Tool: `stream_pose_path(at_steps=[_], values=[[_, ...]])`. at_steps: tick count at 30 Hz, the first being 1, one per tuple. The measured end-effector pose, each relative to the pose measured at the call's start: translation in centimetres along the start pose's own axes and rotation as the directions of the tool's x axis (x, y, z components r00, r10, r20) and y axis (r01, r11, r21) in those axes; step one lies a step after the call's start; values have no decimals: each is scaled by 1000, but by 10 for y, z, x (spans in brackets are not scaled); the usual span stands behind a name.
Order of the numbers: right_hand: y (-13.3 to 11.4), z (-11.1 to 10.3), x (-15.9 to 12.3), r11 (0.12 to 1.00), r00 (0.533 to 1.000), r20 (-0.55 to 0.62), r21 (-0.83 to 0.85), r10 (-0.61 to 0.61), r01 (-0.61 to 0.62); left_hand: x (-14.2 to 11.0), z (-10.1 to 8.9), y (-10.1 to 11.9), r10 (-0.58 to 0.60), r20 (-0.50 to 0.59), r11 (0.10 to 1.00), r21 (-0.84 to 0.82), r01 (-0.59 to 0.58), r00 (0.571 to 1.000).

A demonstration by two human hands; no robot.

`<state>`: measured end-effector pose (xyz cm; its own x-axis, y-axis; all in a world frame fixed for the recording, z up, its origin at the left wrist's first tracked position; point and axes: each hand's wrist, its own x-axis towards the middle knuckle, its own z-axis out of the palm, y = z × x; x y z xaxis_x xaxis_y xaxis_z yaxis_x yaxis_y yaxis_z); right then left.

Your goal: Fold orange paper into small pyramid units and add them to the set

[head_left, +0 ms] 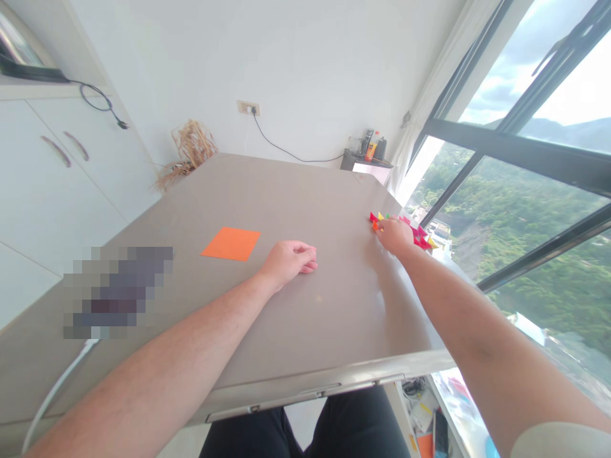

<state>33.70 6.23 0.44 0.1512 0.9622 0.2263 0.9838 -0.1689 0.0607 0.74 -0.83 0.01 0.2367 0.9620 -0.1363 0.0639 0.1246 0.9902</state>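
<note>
My left hand rests on the table, its fingers curled together and nothing showing in them. To its left lies a flat square of orange paper, apart from the hand. At the table's right edge, my right hand has its fingertips closed on a small orange folded paper piece. Around that hand stands a row of small folded paper pieces in red, pink, yellow and green. The hand hides part of this row.
The grey table reaches to the wall. A blurred-out dark object with a white cable lies at the left. Dried stalks stand behind the table, and bottles sit on a small stand. A window borders the right side.
</note>
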Motion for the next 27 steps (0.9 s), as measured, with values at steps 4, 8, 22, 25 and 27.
stream_pose_path(at_steps=[4, 8, 22, 25, 27], values=[[-32, -5, -14, 994, 999, -38, 111, -8, 12, 0, 3, -3, -2, -1, 1000, 1, 2, 1000], [-102, -14, -45, 929, 987, -22, 335, -161, 159, 2, 4, -5, 19, 14, 1000, 6, -19, 1000], [-281, -35, -47, 747, 914, 193, 647, -356, 155, 16, -125, 13, 140, -480, 490, 794, 361, 866], [-291, -30, -43, 746, 906, 232, 655, -355, 124, 12, -125, 17, 111, -472, 412, 823, 392, 875], [-294, -28, -40, 742, 902, 247, 661, -354, 110, 9, -124, 21, 85, -469, 392, 827, 403, 879]])
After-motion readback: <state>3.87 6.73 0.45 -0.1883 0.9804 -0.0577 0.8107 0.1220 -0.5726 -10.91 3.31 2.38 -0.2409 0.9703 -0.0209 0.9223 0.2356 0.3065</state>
